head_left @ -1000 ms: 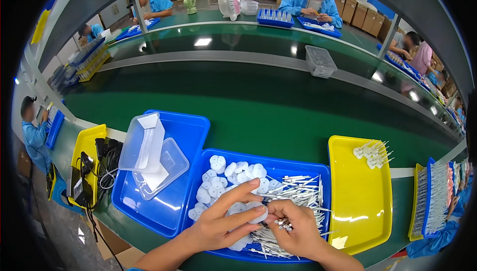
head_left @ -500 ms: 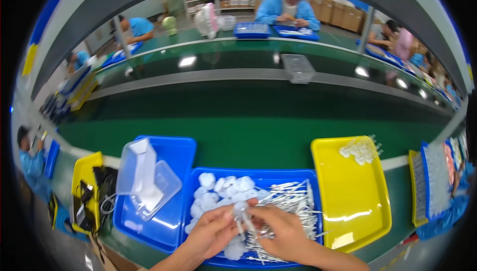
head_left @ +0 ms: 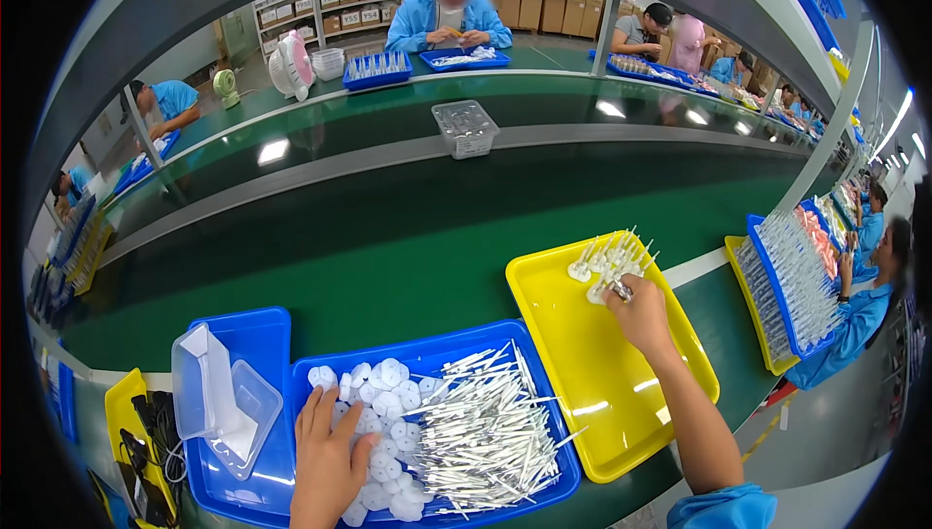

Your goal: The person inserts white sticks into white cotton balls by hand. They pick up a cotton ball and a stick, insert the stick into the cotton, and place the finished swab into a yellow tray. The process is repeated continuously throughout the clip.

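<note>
My left hand (head_left: pixel 328 456) rests over the left side of a blue tray (head_left: pixel 515 327), its fingers stretched out on a pile of white translucent discs (head_left: pixel 388 403). Beside the discs, in the same tray, lies a heap of thin white rods (head_left: pixel 485 427). My right hand (head_left: pixel 641 315) reaches to the far end of a yellow tray (head_left: pixel 582 403). Its fingers are pinched on a small disc-and-rod piece (head_left: pixel 619 289), mostly hidden by them. Right by the fingertips stand several white disc pieces with rods pointing up (head_left: pixel 612 255).
Another blue tray (head_left: pixel 267 335) at left holds a clear plastic box (head_left: pixel 199 383) and its lid. Farther left, a yellow tray (head_left: pixel 121 393) carries black cables. A clear container (head_left: pixel 466 128) stands across the green belt (head_left: pixel 388 247). Rod-filled trays (head_left: pixel 791 277) and co-workers are at right.
My hands have parted. The right carried a piece from above the blue tray to the far end of the yellow tray; the left lowered onto the discs. The view has turned right.
</note>
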Tool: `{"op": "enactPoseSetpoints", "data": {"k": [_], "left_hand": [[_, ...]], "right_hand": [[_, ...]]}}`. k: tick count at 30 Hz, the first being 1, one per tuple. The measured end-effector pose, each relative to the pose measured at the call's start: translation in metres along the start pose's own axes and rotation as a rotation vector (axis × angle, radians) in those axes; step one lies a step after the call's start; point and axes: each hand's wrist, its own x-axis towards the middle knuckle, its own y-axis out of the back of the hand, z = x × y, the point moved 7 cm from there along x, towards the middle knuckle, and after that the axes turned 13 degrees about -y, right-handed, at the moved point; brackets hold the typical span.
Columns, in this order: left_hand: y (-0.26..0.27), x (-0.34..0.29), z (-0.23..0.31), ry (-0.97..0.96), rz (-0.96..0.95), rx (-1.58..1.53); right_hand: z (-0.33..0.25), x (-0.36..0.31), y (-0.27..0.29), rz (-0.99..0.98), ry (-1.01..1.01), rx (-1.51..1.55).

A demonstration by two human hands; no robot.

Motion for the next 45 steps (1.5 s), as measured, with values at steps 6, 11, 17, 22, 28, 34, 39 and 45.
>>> {"op": "enactPoseSetpoints", "data": {"k": [6, 11, 17, 22, 28, 34, 39, 45], "left_hand": [[0.017, 0.003, -0.006, 0.102, 0.207, -0.265], [0.010, 0.001, -0.017, 0.246, 0.410, -0.878], [-0.003, -0.002, -0.016, 0.340, 0.455, -1.322], [-0.021, -0.005, -0.003, 0.443, 0.286, -1.570], [-0.024, -0.006, 0.007, 0.368, 0.309, -1.777], [-0.024, -0.005, 0.003, 0.305, 0.352, -1.717], [-0.012, -0.003, 0.006, 0.113, 0.394, -1.390], [-0.016, -0.004, 0.004, 0.185, 0.404, -1.444]], "right_hand": [[0.011, -0.002, 0.002, 0.186, 0.086, 0.103], [-0.048, -0.052, 0.015, 0.039, 0.168, 0.277], [-0.157, -0.154, -0.030, -0.562, 0.468, 0.278], [-0.165, -0.190, -0.061, -0.697, 0.563, 0.364], [-0.169, -0.194, -0.066, -0.701, 0.625, 0.387], [-0.170, -0.194, -0.065, -0.688, 0.662, 0.386], [-0.166, -0.197, -0.071, -0.778, 0.580, 0.319], [-0.171, -0.200, -0.070, -0.792, 0.658, 0.342]]}}
